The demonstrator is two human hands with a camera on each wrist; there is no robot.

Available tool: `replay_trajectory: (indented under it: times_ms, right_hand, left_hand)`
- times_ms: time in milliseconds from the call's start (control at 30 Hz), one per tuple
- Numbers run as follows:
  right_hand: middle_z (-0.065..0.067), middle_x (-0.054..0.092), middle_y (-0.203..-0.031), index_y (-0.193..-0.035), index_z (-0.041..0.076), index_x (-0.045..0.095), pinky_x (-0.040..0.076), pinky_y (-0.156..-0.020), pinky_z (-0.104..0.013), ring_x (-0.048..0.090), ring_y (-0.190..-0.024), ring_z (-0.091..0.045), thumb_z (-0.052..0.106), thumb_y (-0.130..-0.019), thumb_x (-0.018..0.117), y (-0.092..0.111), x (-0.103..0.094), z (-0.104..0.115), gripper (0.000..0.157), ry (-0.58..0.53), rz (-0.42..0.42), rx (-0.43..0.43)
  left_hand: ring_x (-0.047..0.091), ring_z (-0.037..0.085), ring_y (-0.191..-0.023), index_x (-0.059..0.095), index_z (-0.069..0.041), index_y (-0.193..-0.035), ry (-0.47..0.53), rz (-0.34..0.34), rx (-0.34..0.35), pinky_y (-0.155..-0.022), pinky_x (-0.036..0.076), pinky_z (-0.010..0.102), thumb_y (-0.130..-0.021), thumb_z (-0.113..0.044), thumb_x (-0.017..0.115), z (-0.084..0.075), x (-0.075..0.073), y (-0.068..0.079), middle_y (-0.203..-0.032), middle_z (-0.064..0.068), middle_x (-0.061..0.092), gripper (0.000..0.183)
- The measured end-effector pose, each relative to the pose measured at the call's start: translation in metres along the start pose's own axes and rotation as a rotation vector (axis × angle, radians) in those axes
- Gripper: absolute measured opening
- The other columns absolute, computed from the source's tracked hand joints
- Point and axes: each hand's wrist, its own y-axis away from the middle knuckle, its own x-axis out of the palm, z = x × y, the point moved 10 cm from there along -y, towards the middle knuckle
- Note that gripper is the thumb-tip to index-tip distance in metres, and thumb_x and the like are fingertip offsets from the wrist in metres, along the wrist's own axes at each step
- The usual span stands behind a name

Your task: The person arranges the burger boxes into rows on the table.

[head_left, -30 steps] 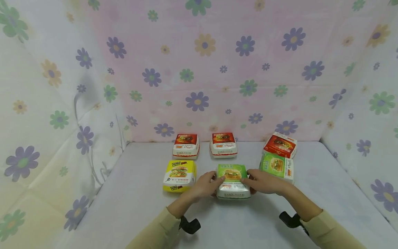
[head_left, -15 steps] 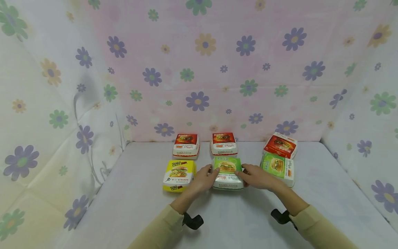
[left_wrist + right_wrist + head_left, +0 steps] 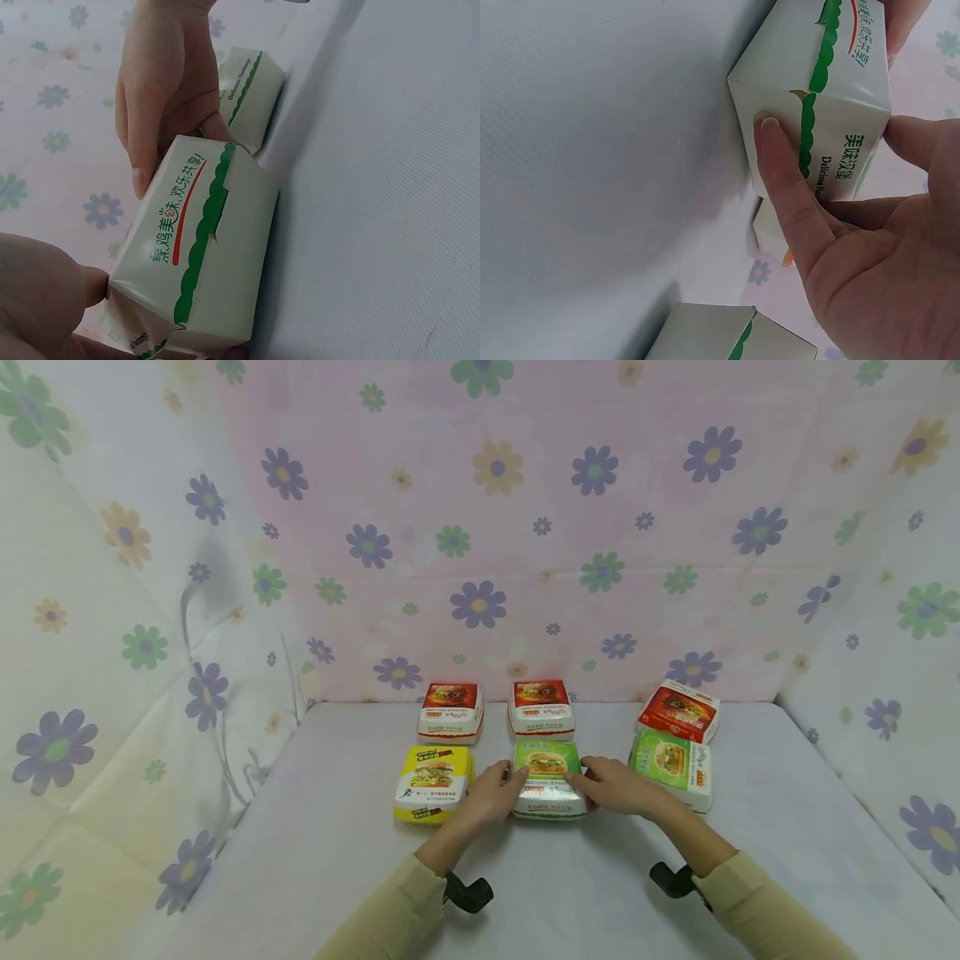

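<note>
A green and white burger box (image 3: 548,793) sits on the white table, burger picture facing up. My left hand (image 3: 492,793) grips its left side, thumb on the top. The right hand (image 3: 621,787) holds the opposite side the same way. From the left wrist, the box's front (image 3: 184,217) shows green scalloped trim, with my left hand (image 3: 34,292) at the near end. In the right wrist view, fingers of my right hand (image 3: 885,255) press the side printed "Delicious". Whether the base bears fully on the table is hard to tell.
Left of the held box is a yellow burger box (image 3: 433,783). Two red burger boxes (image 3: 450,712) (image 3: 540,708) stand behind, along the flowered cloth backdrop (image 3: 480,527). At right, a second green box (image 3: 670,768) lies against another red box (image 3: 678,710).
Both hands have moved the green box away from me and slightly left, closer to the middle red box. Over the last half second it has barely moved.
</note>
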Motion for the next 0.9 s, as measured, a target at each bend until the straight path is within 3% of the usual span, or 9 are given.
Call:
replay_trajectory:
  times_ms: [333,467,667,800,900]
  right_hand:
    - [-0.004,0.064,-0.082,-0.113,0.001,0.062,0.05,-0.066,-0.034,0.059,-0.074,-0.018,0.037,-0.107,0.053,0.006,0.0,0.003,0.038,0.025,0.017,0.013]
    - [-0.004,0.064,-0.083,-0.112,0.002,0.062,0.05,-0.066,-0.034,0.06,-0.075,-0.018,0.04,-0.107,0.053,0.009,0.001,0.0,0.039,0.02,0.028,0.028]
    - [-0.004,0.064,-0.083,-0.111,0.003,0.062,0.051,-0.066,-0.035,0.06,-0.075,-0.018,0.042,-0.107,0.052,0.01,0.003,-0.002,0.041,0.015,0.023,0.041]
    - [-0.005,0.063,-0.08,-0.106,0.005,0.062,0.05,-0.065,-0.034,0.059,-0.073,-0.019,0.042,-0.107,0.051,0.012,0.004,-0.004,0.039,0.004,0.021,0.053]
    - [-0.005,0.064,-0.08,-0.103,0.005,0.062,0.05,-0.065,-0.034,0.06,-0.073,-0.019,0.041,-0.108,0.049,0.016,0.001,-0.003,0.038,0.009,0.015,0.047]
  left_hand:
    - [0.047,0.038,-0.138,0.043,0.003,-0.151,-0.026,0.037,-0.022,-0.111,0.039,0.058,-0.106,-0.051,0.048,0.001,0.004,0.004,-0.148,0.023,0.051,0.071]
    - [0.056,0.032,-0.121,0.045,0.003,-0.149,-0.009,0.069,-0.015,-0.102,0.046,0.055,-0.106,-0.049,0.047,0.0,0.007,0.005,-0.137,0.021,0.058,0.068]
    - [0.052,0.028,-0.102,0.05,0.008,-0.138,-0.042,0.085,0.018,-0.088,0.046,0.047,-0.108,-0.042,0.046,-0.007,0.009,0.005,-0.119,0.019,0.057,0.058]
    - [0.049,0.033,-0.11,0.043,0.014,-0.14,-0.084,0.08,0.043,-0.096,0.044,0.052,-0.109,-0.036,0.043,-0.017,0.007,0.011,-0.132,0.029,0.047,0.059]
    - [0.044,0.041,-0.13,0.031,0.015,-0.15,-0.124,0.07,0.066,-0.109,0.039,0.058,-0.11,-0.039,0.039,-0.022,0.006,0.015,-0.149,0.035,0.032,0.068]
